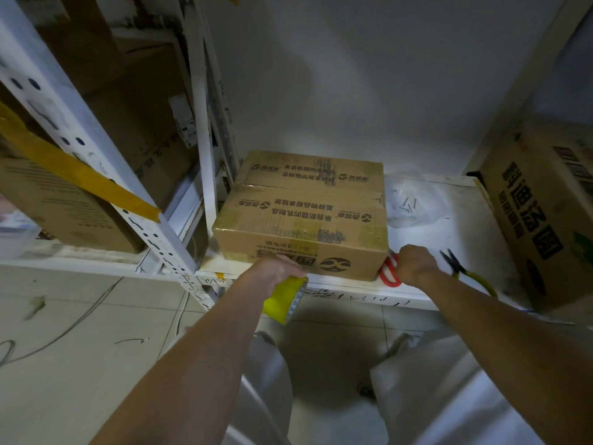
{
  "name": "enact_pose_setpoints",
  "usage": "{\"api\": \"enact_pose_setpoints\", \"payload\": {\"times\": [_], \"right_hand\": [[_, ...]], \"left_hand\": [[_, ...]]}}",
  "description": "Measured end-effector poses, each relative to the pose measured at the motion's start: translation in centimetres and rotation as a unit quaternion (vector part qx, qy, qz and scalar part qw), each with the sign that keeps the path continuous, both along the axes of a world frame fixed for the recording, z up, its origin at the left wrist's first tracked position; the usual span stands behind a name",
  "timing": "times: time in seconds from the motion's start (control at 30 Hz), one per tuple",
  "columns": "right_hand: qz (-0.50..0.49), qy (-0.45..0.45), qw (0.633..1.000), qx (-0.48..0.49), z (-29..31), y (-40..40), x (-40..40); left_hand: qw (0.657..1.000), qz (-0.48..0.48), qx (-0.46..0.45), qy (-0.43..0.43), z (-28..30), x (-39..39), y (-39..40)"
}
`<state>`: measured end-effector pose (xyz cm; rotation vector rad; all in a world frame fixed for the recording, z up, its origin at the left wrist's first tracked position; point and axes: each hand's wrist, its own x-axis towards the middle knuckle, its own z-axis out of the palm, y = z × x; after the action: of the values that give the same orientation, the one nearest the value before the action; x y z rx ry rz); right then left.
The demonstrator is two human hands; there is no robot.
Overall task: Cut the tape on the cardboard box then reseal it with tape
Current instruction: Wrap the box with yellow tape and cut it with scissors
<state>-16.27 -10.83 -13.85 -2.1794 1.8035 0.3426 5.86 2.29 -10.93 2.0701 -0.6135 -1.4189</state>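
**Both hands at the front of a taped cardboard box on a white shelf**

You are looking down at a low white metal shelf (455, 200) set against a pale wall. The shelf's upright post (96, 168) slants across the left of the view, with a strip of yellow tape (73, 171) stuck over it.

A large printed carton (552, 213) leans at the far right of the shelf. More brown cartons (64, 207) fill the neighbouring rack on the left.

The cardboard box (301, 213) you are working on sits on the shelf, left of centre, its front face at the shelf's edge. Yellowish tape bands cross its top flaps and corners, and the lid is closed.

Your left hand (276, 268) is directly before the box's front face, near the lower left. Its fingers are curled round a roll of yellow tape (284, 300), which hangs below the hand and just beneath the shelf edge. Whether the knuckles touch the box is unclear.

Your right hand (414, 263) is just beside the box's front right corner. Its fingers are closed in a fist over the red handles of a pair of scissors (390, 273); the blades are hidden.

Right of that hand, yellow-handled pliers (465, 271) lie on the shelf. Behind them sits a clear plastic bag (414, 200) holding small nails or screws.
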Motion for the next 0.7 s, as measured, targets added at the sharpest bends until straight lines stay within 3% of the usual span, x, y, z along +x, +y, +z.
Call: {"api": "enact_pose_setpoints", "payload": {"times": [0.07,0.13,0.2,0.23,0.3,0.4,0.47,0.7], "right_hand": [[-0.037,-0.054,0.995,-0.079,0.4,-0.4,0.0],[-0.066,-0.151,0.958,-0.234,1.7,-0.2,0.6],[-0.018,-0.255,0.907,-0.334,3.5,0.8,2.4],[0.046,-0.288,0.896,-0.336,4.4,1.7,3.6],[0.209,-0.243,0.902,-0.29,5.4,3.5,6.3],[0.351,-0.065,0.898,-0.257,4.7,5.0,9.7],[0.343,-0.021,0.907,-0.244,3.8,5.0,10.8],[0.325,0.009,0.92,-0.219,2.2,5.2,11.2]], "left_hand": [[1.0,0.004,-0.001,0.005,-0.2,0.2,0.1],[1.0,0.007,0.005,0.007,-0.2,0.5,0.2],[1.0,0.012,0.007,0.004,-0.1,0.5,0.4],[1.0,0.014,0.006,0.003,0.0,0.5,0.5],[1.0,0.015,0.002,0.004,-0.1,0.5,0.6],[1.0,0.021,-0.011,-0.002,0.0,0.7,0.9],[0.999,0.028,-0.019,-0.003,0.2,1.1,1.2],[0.997,0.073,-0.038,0.0,-0.1,3.0,2.6]]}}
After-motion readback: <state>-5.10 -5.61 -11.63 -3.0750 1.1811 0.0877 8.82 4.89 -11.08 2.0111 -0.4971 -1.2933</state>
